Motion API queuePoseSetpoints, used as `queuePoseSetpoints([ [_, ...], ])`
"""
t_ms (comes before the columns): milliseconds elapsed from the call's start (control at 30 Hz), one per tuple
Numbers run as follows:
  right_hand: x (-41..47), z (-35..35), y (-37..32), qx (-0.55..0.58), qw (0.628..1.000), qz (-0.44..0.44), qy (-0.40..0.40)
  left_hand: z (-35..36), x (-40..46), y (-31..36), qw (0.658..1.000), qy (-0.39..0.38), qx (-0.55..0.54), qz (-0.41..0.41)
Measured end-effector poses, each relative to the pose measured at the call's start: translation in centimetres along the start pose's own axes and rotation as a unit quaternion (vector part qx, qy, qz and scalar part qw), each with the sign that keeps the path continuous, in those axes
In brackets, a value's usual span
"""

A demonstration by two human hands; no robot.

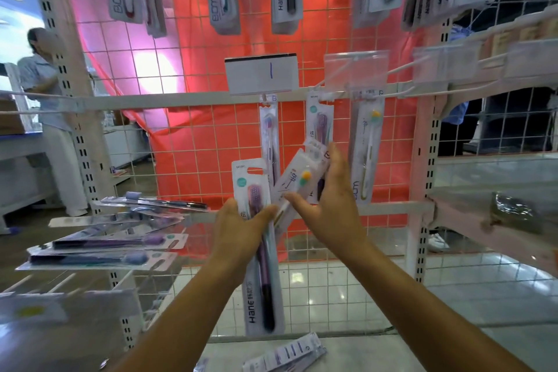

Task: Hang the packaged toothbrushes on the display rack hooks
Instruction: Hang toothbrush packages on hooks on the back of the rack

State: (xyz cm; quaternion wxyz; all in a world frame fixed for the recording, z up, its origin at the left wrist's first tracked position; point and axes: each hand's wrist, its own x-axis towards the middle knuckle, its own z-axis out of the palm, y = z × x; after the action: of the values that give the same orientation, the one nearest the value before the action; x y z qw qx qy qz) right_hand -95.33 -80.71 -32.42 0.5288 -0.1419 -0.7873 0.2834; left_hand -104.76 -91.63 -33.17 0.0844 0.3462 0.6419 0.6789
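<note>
A loose pack [285, 355] lies on the floor-level shelf under the forearms. Above it the left hand [238, 225] grips a purple Hane toothbrush pack [258, 239], while the right hand [329, 190] pinches a tilted yellow-headed pack [297, 180] in front of the grid rack [211, 118]. With both hands loaded, the tilted pack's hang hole may miss its hook [324, 97], or it may knock the hanging purple pack [320, 124] just behind it.

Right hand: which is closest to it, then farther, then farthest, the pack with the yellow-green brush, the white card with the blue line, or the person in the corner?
From the right hand:
1. Yellow-green brush pack, touching its fingers.
2. White card, above on the rack.
3. Person, far left, behind the rack.
</note>
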Motion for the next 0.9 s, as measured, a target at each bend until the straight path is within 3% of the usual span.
queuePoseSetpoints([
  [133,-0.4,0.3,-1.0,0.101,0.993,0.027,0.045,1.7,-0.5,0.1,0.998,0.012,-0.067,-0.013],
  [267,-0.5,-0.6,-1.0,0.227,0.963,0.148,0.008,3.5,-0.9,0.7,0.994,0.003,-0.106,-0.006],
  [333,-0.5,-1.3,-0.7,0.202,0.964,0.172,-0.002,4.4,-1.0,0.9,0.994,-0.011,-0.110,-0.015],
  [567,0.4,-5.7,-0.6,0.163,0.972,0.142,0.094,6.5,-1.2,1.0,0.996,-0.008,-0.087,0.010],
  [900,2.1,-9.1,0.1,0.121,0.972,0.098,0.174,9.4,-0.9,3.0,0.989,-0.088,-0.112,0.035],
])
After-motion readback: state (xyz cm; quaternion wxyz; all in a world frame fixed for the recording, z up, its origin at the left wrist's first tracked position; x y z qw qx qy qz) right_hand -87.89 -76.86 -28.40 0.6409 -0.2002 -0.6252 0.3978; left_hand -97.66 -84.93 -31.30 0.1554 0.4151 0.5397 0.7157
